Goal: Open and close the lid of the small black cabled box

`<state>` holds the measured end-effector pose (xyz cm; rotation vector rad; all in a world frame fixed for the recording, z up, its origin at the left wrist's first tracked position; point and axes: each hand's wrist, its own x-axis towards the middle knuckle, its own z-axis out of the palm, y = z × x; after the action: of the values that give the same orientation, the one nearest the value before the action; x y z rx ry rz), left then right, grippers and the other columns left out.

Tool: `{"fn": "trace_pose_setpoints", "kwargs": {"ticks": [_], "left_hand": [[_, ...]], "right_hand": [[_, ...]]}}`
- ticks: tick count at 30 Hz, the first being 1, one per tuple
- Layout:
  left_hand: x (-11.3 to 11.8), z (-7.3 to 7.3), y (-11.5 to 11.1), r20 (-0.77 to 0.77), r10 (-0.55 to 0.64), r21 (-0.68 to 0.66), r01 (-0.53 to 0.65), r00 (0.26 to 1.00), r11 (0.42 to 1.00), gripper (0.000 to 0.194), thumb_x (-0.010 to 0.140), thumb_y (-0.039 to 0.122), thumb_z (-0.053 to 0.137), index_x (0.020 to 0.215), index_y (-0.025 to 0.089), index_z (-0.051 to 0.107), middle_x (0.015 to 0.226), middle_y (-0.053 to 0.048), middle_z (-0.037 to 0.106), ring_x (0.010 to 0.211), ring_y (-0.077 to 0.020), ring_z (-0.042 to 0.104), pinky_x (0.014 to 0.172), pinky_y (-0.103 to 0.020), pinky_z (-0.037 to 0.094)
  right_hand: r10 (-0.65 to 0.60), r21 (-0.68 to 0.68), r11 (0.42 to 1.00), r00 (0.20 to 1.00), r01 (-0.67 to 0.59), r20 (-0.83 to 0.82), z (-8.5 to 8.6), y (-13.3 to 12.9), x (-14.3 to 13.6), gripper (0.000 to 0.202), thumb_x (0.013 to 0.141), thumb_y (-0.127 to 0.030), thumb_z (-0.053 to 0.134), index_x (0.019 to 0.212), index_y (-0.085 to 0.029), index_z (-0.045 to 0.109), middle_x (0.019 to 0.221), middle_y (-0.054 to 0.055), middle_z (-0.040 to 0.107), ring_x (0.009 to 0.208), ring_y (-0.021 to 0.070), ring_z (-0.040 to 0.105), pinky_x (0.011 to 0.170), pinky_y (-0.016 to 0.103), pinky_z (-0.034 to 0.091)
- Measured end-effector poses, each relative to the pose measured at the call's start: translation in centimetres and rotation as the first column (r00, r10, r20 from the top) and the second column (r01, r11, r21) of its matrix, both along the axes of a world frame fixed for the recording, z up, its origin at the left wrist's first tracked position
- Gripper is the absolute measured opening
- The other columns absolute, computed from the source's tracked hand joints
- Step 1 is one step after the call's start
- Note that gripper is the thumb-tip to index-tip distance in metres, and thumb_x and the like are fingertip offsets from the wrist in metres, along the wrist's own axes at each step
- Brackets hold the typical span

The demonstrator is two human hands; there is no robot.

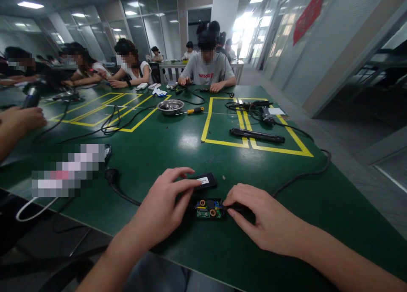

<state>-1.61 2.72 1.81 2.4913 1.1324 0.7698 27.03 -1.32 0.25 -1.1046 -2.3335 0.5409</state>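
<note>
An open black case holding a green circuit board with copper rings and coloured wires lies on the green table. My right hand pinches the black cable at the board's right end. Just behind the board is a black cover with a white label. My left hand has its fingers apart, the fingertips reaching to the cover's left part; its thumb is near the board's left end. Part of the cover is hidden by the fingers.
A metal bowl, a yellow-black screwdriver and a black bar lie farther back. A plug and a blurred-out white object are at left. People sit around the table; another person's hand is at far left.
</note>
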Motion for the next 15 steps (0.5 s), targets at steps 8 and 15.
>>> {"fn": "trace_pose_setpoints", "kwargs": {"ticks": [8,15], "left_hand": [[1.1,-0.1,1.2,-0.055,0.026,-0.109,-0.031,0.998,0.994,0.032,0.106,0.011,0.076,0.133,0.026,0.084,0.134,-0.009,0.082,0.123,-0.0302,0.076,0.111,-0.051,0.063],[-1.0,-0.1,-1.8,0.089,-0.197,-0.211,0.212,0.976,0.954,0.037,0.111,0.015,0.072,0.142,0.035,0.08,0.138,-0.004,0.078,0.125,-0.0231,0.075,0.11,-0.037,0.063]], "right_hand": [[-0.046,-0.052,0.998,0.995,0.041,-0.089,0.2,-0.2,0.0,0.041,0.093,-0.009,0.062,0.131,-0.024,0.057,0.097,0.002,0.069,0.082,0.0221,0.067,0.076,0.038,0.056],[-0.046,-0.066,0.997,0.996,0.041,-0.072,0.7,-0.3,-0.1,0.056,0.085,-0.013,0.078,0.136,-0.024,0.058,0.118,0.007,0.068,0.088,0.0226,0.067,0.079,0.039,0.057]]}}
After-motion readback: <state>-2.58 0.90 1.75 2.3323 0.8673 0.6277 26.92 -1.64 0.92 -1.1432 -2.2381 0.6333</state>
